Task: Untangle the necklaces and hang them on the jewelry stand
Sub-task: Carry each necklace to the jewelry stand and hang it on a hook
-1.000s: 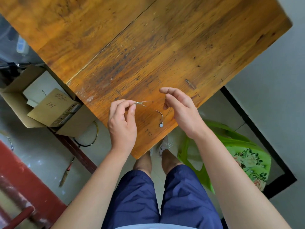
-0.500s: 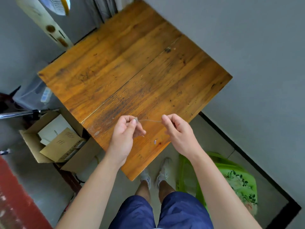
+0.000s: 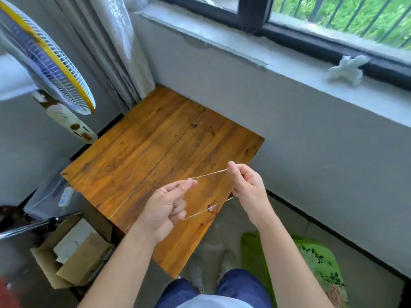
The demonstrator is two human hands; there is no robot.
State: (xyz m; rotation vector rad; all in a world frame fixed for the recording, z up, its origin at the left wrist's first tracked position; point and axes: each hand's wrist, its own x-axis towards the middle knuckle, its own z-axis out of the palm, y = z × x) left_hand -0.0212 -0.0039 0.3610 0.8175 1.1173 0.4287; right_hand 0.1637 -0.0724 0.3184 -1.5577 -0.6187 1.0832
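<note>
wooden table (image 3: 142,152) under window sill (image 3: 289,70), fan (image 3: 51,63) beside it

A wooden table (image 3: 155,152) sits mid-frame against a grey wall (image 3: 311,152). A window (image 3: 333,18) runs along the top, a curtain (image 3: 106,41) and fan (image 3: 51,61) upper left, a cardboard box (image 3: 73,258) lower left.
</note>
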